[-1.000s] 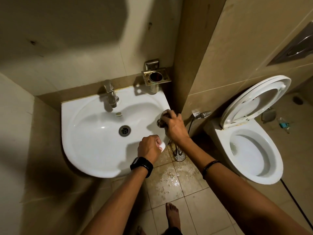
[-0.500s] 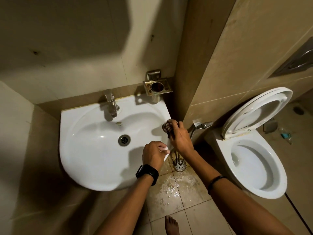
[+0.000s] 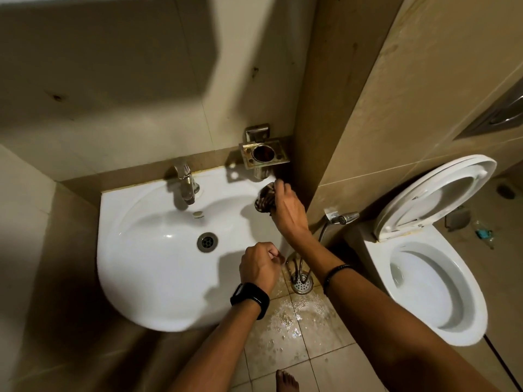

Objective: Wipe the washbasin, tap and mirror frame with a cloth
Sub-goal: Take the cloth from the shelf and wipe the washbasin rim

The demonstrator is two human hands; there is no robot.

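On the white ceramic washbasin (image 3: 158, 267), the right hand (image 3: 285, 210) is closed around the dark bunched cloth (image 3: 264, 200) at the far right rim and should press flat, sweeping toward the chrome tap (image 3: 186, 185), while the left hand (image 3: 259, 265), fisted, holds nothing I can make out.

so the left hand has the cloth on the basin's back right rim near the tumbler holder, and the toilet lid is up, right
Not quite: the right hand has the cloth, as the head view shows. The left hand is a closed fist at the basin's front edge. The cloth's spot near the holder and the raised toilet lid are correct.
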